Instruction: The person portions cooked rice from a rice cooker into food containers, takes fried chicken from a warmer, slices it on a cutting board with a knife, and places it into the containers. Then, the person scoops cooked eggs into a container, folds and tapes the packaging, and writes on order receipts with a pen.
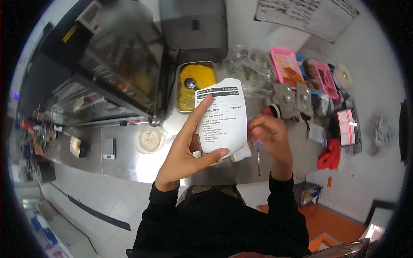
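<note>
My left hand [185, 146] grips a printed order receipt [223, 124], thumb along its lower edge and index finger across the print. The white slip is held up over the counter, its top edge torn and its lower end curling. My right hand [271, 135] is beside the slip's right edge with its fingers curled in, slightly blurred. I cannot make out what is between them, or whether they touch the paper. Below that hand a pen [259, 162] lies on the counter. Behind the slip, a metal tray [183, 111] holds yellow food and a dark spoon [189, 82].
A glass display case [120, 64] stands at left. A round tub [150, 139] sits on the steel counter [129, 167]. Clear plastic bags [251, 71], a pink basket [280, 64] and a tablet [347, 127] occupy the right side, near a red cloth [330, 155].
</note>
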Tool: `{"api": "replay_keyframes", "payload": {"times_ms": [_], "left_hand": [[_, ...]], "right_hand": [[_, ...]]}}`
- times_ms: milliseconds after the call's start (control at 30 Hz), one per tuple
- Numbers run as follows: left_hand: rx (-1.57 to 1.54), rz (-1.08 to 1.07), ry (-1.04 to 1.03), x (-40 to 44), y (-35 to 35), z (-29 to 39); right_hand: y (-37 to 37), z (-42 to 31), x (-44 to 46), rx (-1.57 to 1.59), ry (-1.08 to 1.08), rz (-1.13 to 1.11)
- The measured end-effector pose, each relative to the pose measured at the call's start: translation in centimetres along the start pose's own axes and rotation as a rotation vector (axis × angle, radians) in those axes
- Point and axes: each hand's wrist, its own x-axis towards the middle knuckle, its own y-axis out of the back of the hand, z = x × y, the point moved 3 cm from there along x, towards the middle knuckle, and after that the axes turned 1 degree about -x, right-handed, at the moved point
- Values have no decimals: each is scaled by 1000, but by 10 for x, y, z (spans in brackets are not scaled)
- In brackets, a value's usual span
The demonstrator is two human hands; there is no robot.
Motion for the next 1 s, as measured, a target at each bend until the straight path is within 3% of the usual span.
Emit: {"api": "replay_keyframes", "payload": {"times_ms": [100, 267, 367, 400, 500, 533, 633, 700, 800, 900, 933, 1000], "left_hand": [[-45, -69, -5, 9, -25, -7], [-184, -59, 187, 33, -71, -25], [-111, -79, 176, 58, -101, -54], [-68, -83, 150, 70, -112, -64], [-43, -4, 180, 97, -147, -98], [-23, 28, 195, 101, -155, -112], [18, 91, 251, 109, -168, -147], [58, 143, 294, 107, -174, -161], [97, 210, 333, 106, -173, -169], [115, 299, 349, 109, -171, -165], [114, 324, 353, 111, -170, -163], [114, 368, 355, 111, -167, -160]], "right_hand": [[7, -15, -19, -67, -42, -11], [57, -6, -36, -22, -95, -9], [98, 12, -42, -56, -166, -140], [118, 18, -40, -141, -168, -326], [199, 59, -36, -215, -91, -446], [237, 86, -31, -174, -151, -308], [362, 167, 12, -580, -214, 267], [423, 240, 44, -974, -370, 359], [449, 327, 81, -1191, -259, 245], [426, 366, 108, -1342, -314, -82], [413, 342, 110, -1211, -229, -134], [411, 375, 117, -1375, -247, -167]]}}
